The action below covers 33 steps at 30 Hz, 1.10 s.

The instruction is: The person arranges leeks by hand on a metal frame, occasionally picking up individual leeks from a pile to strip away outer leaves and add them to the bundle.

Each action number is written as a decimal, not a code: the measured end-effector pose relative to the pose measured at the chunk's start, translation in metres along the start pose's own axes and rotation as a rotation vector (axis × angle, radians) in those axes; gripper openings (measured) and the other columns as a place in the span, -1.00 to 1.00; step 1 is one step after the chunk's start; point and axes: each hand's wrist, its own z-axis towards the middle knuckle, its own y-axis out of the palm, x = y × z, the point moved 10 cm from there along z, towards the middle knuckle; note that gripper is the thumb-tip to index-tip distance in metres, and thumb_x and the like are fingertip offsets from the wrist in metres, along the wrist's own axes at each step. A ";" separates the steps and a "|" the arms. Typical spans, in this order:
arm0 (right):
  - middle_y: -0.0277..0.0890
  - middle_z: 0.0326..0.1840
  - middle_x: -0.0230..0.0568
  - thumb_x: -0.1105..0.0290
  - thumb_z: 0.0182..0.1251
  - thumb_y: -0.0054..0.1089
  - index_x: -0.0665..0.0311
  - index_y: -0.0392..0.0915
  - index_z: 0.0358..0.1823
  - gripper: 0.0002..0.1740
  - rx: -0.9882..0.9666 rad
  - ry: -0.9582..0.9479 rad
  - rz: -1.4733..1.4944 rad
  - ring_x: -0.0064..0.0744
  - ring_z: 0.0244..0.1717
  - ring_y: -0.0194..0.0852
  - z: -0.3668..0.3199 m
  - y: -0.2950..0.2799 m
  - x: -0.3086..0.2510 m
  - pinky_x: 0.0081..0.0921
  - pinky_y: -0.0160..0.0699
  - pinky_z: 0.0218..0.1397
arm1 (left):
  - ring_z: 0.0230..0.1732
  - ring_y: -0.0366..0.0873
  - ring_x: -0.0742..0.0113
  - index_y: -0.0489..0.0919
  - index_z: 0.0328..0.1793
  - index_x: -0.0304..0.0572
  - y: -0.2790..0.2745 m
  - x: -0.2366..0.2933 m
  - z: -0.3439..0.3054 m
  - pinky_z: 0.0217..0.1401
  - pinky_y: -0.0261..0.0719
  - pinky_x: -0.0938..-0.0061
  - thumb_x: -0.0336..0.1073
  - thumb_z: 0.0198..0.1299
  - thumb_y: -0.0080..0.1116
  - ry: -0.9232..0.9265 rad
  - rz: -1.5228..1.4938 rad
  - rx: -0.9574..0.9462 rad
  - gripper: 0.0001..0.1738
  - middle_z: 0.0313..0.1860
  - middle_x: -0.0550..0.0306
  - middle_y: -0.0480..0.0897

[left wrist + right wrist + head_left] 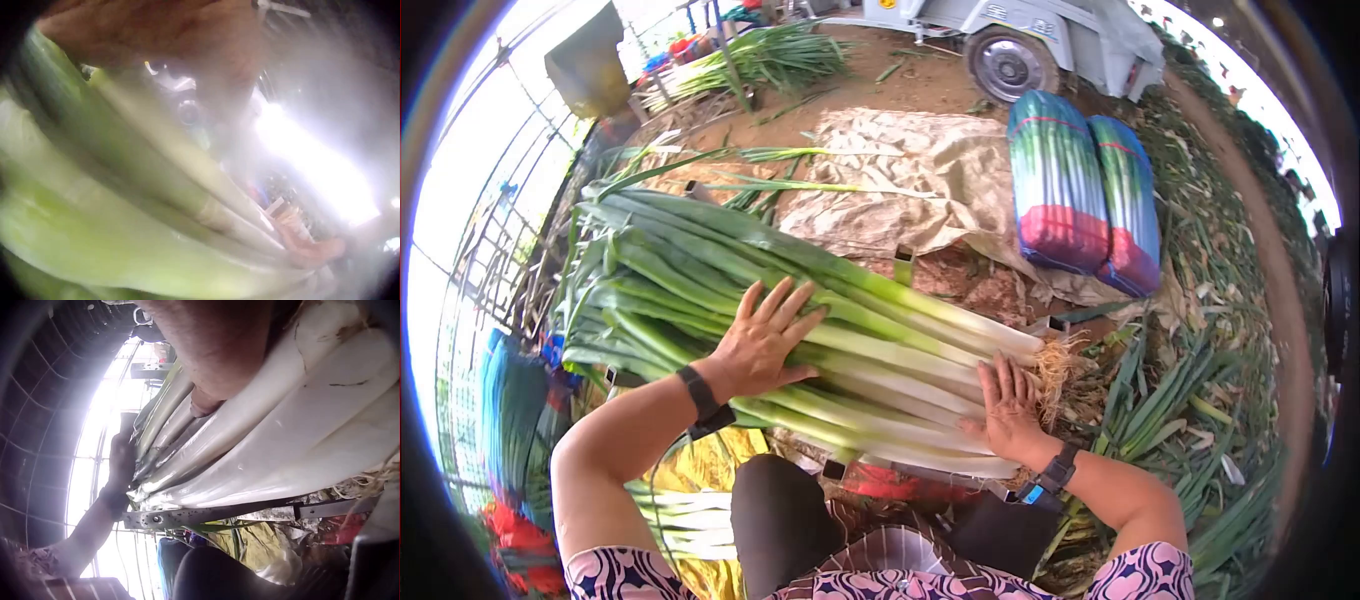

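Note:
A broad pile of leeks [880, 370] lies across a metal frame before me, green leaves to the left and white, rooted ends to the right. My left hand [765, 340] rests on the green part with its fingers spread. Near the roots [1060, 375], my right hand [1005, 410] lies on the white stalks, fingers straight. In the left wrist view, the hand [162, 37] arches over the stalks, partly blurred by glare. The right wrist view shows the hand [212, 344] on the white shafts, its fingertips partly hidden among them.
Two wrapped leek bundles [1060, 190] stand on a crumpled tan sheet [900, 170] beyond the pile. A grey trailer [1040, 40] is at the back. Loose leaves [1180, 400] cover the ground at right. More leeks [690, 520] lie on yellow sacking by my knee.

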 end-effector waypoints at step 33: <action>-0.22 0.61 0.20 -0.05 0.31 0.14 0.14 0.02 0.55 -0.12 0.239 0.204 -0.050 0.34 0.47 -0.03 -0.012 0.005 -0.070 0.18 -0.15 0.49 | 0.58 0.02 -0.05 0.21 0.55 0.11 0.011 0.004 -0.011 0.61 -0.24 -0.14 0.12 0.25 0.11 0.005 0.003 0.167 -0.22 0.57 -0.03 0.14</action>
